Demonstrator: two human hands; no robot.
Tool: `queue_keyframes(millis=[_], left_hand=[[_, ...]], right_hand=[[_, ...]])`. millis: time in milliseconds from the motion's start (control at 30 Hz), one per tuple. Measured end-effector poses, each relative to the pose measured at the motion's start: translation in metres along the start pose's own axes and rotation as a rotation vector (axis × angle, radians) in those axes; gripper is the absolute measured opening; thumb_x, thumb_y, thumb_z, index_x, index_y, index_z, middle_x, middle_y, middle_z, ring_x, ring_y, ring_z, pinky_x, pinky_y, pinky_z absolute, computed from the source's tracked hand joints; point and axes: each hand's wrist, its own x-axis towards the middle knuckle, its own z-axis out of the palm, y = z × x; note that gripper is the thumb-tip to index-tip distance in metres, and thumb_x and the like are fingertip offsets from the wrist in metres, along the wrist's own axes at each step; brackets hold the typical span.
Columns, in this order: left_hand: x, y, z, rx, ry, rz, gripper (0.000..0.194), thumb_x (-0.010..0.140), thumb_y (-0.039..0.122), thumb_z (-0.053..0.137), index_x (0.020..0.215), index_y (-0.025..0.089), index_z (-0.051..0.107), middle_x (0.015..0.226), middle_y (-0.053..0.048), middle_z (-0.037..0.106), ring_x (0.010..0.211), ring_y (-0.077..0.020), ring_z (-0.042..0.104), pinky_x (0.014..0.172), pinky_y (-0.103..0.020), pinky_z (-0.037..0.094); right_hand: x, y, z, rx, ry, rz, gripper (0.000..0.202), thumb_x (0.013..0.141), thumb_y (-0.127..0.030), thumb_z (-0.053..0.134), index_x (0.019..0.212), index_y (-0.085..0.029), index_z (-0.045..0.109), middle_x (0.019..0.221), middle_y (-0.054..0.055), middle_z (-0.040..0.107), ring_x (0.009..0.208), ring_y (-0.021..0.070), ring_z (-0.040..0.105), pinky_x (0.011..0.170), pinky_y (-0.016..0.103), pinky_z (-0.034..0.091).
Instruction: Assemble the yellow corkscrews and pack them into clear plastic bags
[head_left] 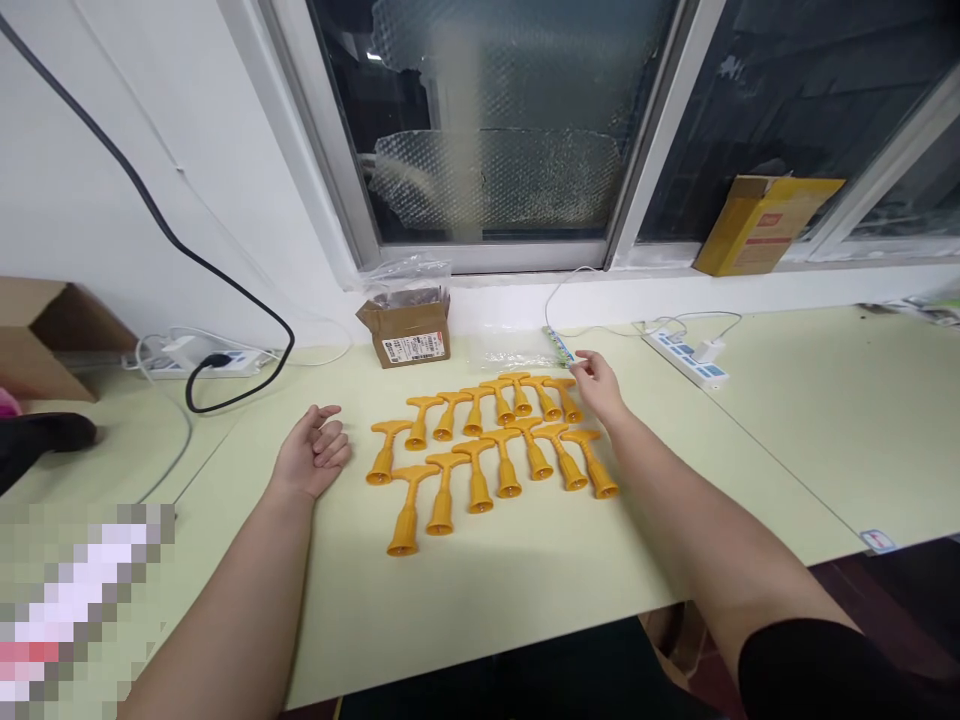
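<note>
Two rows of yellow T-handled plastic tools with flared, bell-shaped ends [480,475] lie on the pale table between my hands. My left hand [313,450] rests left of the rows, palm turned up and fingers loosely curled, with nothing visible in it. At the back right end of the rows is my right hand [598,388], its fingers bent together beside the handle of the last yellow tool [568,402]. A narrow strip with green and white parts [558,347] ends right by those fingertips. Whether they grip anything is hidden.
Behind the rows stands an open cardboard box [415,345], with clear plastic film [517,348] to its right. Power strips [684,358] with cables lie along the wall. A black cable [225,285] hangs at left. A yellow carton [769,225] leans on the windowsill.
</note>
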Motion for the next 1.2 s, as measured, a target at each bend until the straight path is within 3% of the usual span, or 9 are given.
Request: queue_keyframes(millis=[100,200,267,333,433,567,767,1000,1200], left_hand=[[-0.001,0.001,-0.003,0.004,-0.073,-0.020,0.029,0.101,0.040,0.057,0.101,0.016,0.072,0.048,0.008,0.038,0.033,-0.0080,0.030,0.035,-0.020,0.027],[-0.001,0.001,-0.004,-0.008,-0.103,-0.011,0.029,0.091,0.043,0.071,0.103,0.016,0.073,0.051,0.008,0.038,0.038,-0.0085,0.034,0.039,-0.021,0.033],[0.000,0.000,-0.003,-0.015,-0.113,0.005,0.028,0.084,0.038,0.079,0.103,0.017,0.072,0.053,0.008,0.038,0.042,-0.0087,0.036,0.042,-0.022,0.035],[0.000,-0.001,-0.001,-0.018,-0.117,0.015,0.031,0.079,0.033,0.084,0.103,0.017,0.072,0.056,0.008,0.039,0.046,-0.0090,0.039,0.045,-0.022,0.036],[0.000,-0.001,0.003,-0.021,-0.128,0.009,0.037,0.075,0.035,0.087,0.104,0.017,0.072,0.060,0.006,0.041,0.051,-0.0102,0.042,0.048,-0.023,0.039],[0.000,0.000,0.005,-0.025,-0.137,0.019,0.037,0.075,0.038,0.085,0.104,0.018,0.071,0.063,0.006,0.042,0.053,-0.0109,0.042,0.050,-0.025,0.041],[-0.002,-0.003,0.006,-0.004,-0.124,0.015,0.037,0.073,0.033,0.085,0.103,0.019,0.071,0.066,0.005,0.046,0.054,-0.0105,0.044,0.053,-0.026,0.044],[-0.014,-0.004,0.012,0.027,-0.093,0.049,0.035,0.074,0.032,0.083,0.103,0.018,0.070,0.066,0.005,0.047,0.055,-0.0117,0.046,0.052,-0.025,0.043],[-0.016,-0.003,0.015,0.030,-0.094,0.048,0.035,0.074,0.033,0.083,0.103,0.019,0.069,0.070,0.005,0.050,0.056,-0.0118,0.048,0.054,-0.026,0.044]], right_hand=[[0.019,-0.020,0.025,-0.312,-0.190,-0.256,0.035,0.085,-0.026,0.064,0.118,-0.019,0.075,0.125,0.011,0.072,0.120,0.0268,0.064,0.110,0.044,0.046],[0.034,-0.029,0.046,-0.635,-0.388,-0.333,0.026,0.082,-0.019,0.071,0.105,-0.019,0.082,0.157,0.012,0.054,0.151,0.0354,0.039,0.126,0.051,0.028],[0.040,-0.030,0.055,-0.819,-0.494,-0.341,0.033,0.085,-0.020,0.071,0.116,-0.021,0.081,0.166,0.009,0.043,0.158,0.0384,0.028,0.127,0.058,0.024],[0.041,-0.031,0.061,-0.869,-0.530,-0.341,0.042,0.087,-0.020,0.068,0.129,-0.022,0.076,0.166,0.009,0.045,0.159,0.0385,0.027,0.127,0.060,0.025],[0.040,-0.033,0.062,-0.846,-0.486,-0.385,0.057,0.090,-0.018,0.062,0.146,-0.019,0.063,0.164,0.010,0.047,0.158,0.0341,0.030,0.129,0.055,0.023],[0.039,-0.034,0.054,-0.660,-0.309,-0.419,0.061,0.092,-0.022,0.057,0.152,-0.012,0.056,0.164,0.012,0.046,0.155,0.0283,0.037,0.132,0.044,0.023],[0.037,-0.025,0.044,-0.552,-0.501,-0.136,0.061,0.089,-0.030,0.063,0.147,-0.013,0.061,0.168,0.013,0.038,0.158,0.0328,0.033,0.132,0.047,0.021],[0.032,-0.019,0.032,-0.474,-0.506,-0.095,0.069,0.088,-0.029,0.060,0.156,-0.016,0.052,0.171,0.011,0.033,0.159,0.0270,0.032,0.131,0.042,0.022],[0.030,-0.018,0.033,-0.397,-0.515,-0.067,0.057,0.085,-0.024,0.066,0.141,-0.014,0.066,0.165,0.015,0.044,0.154,0.0287,0.041,0.129,0.044,0.027]])
